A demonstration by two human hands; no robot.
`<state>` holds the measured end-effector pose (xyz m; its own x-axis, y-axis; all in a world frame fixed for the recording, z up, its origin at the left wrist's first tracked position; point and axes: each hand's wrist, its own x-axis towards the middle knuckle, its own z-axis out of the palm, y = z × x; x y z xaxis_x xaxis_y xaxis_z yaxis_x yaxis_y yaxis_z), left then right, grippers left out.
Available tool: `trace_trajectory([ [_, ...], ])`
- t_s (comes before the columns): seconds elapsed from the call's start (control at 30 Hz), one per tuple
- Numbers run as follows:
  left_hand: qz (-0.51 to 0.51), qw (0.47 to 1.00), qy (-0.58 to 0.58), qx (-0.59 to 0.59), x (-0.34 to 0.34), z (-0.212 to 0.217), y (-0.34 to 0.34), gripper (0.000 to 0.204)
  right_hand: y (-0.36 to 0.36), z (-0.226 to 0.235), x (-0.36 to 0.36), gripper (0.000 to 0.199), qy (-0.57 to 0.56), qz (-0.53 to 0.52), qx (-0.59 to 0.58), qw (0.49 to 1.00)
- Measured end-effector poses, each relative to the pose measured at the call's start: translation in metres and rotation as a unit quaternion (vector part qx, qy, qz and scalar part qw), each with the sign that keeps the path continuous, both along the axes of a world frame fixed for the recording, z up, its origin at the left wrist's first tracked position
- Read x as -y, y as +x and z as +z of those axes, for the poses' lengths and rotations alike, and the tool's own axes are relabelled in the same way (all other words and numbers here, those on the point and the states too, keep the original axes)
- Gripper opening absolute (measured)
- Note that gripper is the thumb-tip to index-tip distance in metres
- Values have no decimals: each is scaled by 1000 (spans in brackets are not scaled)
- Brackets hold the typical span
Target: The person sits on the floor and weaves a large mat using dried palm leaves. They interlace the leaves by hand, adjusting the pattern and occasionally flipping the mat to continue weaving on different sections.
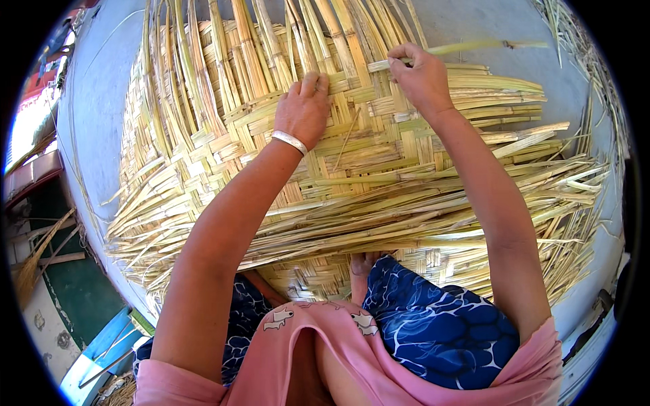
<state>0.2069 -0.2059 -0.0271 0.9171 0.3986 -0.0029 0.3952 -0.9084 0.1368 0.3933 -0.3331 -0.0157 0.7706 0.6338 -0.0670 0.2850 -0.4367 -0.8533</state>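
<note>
1. Pinching a pale strip [467, 47], the right hand [421, 78] was set over woven mat [406, 145].
2. Left hand [302, 111] was rested leftward, grip indiscernible.
3. Just below, interlacing was done; above, loose strips [250, 54] were left.

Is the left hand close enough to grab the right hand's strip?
Probably yes: the left hand rests nearby on the woven mat, the strip's pale end pokes toward it from the right hand, and nothing seems to block it.

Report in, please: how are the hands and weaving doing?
Left hand resting on woven mat. Right hand pinching green strip. Bunched strips lying across mat's near side.
</note>
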Motion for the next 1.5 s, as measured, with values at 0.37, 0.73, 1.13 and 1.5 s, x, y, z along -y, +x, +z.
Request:
trace_trajectory([
  [0.37, -135, 989, 7, -57, -24, 24, 23, 28, 18, 0, 21, 19, 25, -95, -167, 981],
  [0.73, 27, 965, -261, -25, 22, 29, 127, 25, 77, 5, 76, 18, 216, -146, -276, 925],
  [1.13, 193, 925, -259, 200, 23, 11, 122, 22, 95, -16, -7, 33, -11, 34, -226, 974],
  [1.5, 316, 831, -397, 228, 16, -26, 131, 19, 98, -27, -12, 28, 39, 47, -385, 921],
])
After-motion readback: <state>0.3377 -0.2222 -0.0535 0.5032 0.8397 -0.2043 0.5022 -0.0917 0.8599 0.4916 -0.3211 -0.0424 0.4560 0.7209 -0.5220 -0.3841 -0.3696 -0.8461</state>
